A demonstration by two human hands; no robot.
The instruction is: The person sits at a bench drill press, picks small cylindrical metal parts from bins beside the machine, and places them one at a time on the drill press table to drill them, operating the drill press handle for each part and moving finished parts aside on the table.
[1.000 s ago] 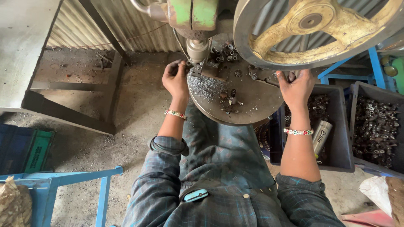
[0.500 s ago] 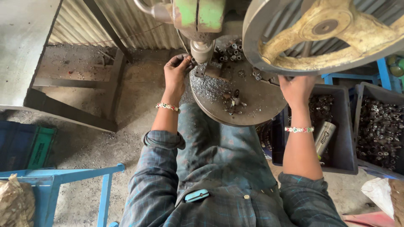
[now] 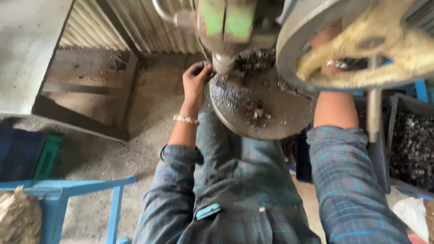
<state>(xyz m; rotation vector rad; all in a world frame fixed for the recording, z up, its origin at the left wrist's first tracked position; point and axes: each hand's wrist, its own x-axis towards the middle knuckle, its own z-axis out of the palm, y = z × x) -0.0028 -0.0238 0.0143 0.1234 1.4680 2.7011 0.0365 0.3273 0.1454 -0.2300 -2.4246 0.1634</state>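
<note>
Up close at the press, the left hand point(image 3: 195, 81) sits at the edge of the round metal plate point(image 3: 289, 122), fingers curled in and pinched together right beside the ram point(image 3: 223, 63) that comes down from the green machine head point(image 3: 226, 20); whatever small piece it may be gripping is too tiny and blurred to make out. A beaded bracelet point(image 3: 185, 119) circles that wrist. On the plate lie a heap of shiny metal shavings point(image 3: 228, 96) just below the ram and a small cluster of dark metal parts point(image 3: 257, 112) nearer the middle. The right hand point(image 3: 326, 35) is raised behind the large yellow-spoked flywheel point(image 3: 361, 40), mostly hidden by its rim, so I cannot tell whether it is open or closed or what it touches. To the right, dark bins point(image 3: 413, 144) hold many small metal pieces. A blue frame point(image 3: 68, 187) stands at lower left on the sandy floor point(image 3: 149, 113), with corrugated sheet wall point(image 3: 135, 22) behind.
</note>
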